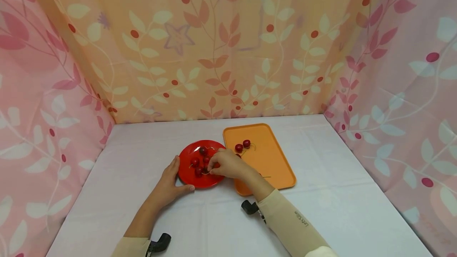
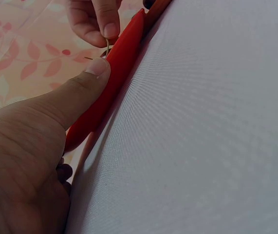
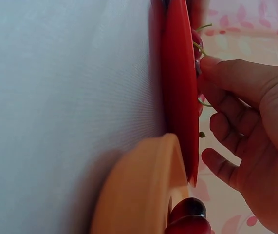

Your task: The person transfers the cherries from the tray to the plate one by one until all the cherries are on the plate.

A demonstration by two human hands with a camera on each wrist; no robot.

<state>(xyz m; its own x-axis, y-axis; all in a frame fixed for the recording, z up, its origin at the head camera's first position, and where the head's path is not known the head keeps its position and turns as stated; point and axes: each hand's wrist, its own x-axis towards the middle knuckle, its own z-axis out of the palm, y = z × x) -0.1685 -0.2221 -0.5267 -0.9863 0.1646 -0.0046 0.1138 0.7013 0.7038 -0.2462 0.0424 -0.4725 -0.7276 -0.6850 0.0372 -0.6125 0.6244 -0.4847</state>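
A round red plate [image 1: 192, 177] holds several dark red cherries [image 1: 198, 171] with thin stems. My left hand [image 1: 168, 187] holds the plate from its left side, fingers along the far-left rim and thumb at the near edge. In the left wrist view the thumb [image 2: 87, 80] lies over the rim. Above the plate's right half, my right hand [image 1: 228, 164] pinches a cherry stem [image 2: 107, 44] between thumb and forefinger. Its other fingers curl loosely beside the rim in the right wrist view. The pinched cherry is mostly hidden behind the plate's rim.
An orange rectangular tray [image 1: 275, 165] lies right of the plate, close against it. Cherries [image 1: 246, 143] lie toward its far left, and another stem shows near my right wrist. White cloth [image 1: 339, 177] covers the table; patterned curtains [image 1: 221, 50] stand behind and at both sides.
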